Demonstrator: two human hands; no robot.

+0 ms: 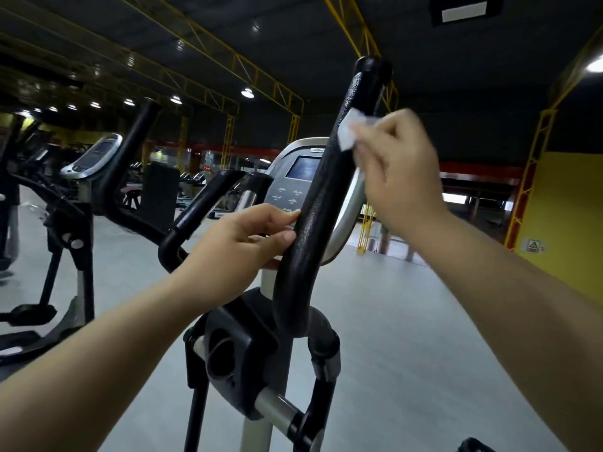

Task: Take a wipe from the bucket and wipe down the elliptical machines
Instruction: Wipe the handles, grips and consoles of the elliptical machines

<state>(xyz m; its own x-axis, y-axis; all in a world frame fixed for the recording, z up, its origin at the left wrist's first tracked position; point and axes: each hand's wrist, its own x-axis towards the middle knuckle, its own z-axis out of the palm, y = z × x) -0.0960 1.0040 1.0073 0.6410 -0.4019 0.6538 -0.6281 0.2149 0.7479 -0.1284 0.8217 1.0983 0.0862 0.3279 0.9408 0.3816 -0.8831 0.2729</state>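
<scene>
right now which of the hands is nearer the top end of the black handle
Right. The right hand holds the wipe high on the handle; the left hand touches it lower down.

The handlebar [329, 197] wears pebbled, slightly glossy black foam; the wipe [347, 132] is thin white cloth.

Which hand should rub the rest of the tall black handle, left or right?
Right, probably. The right hand presses the small white wipe against the tall black textured handlebar; the left hand only grips it lower down, without a wipe.
</scene>
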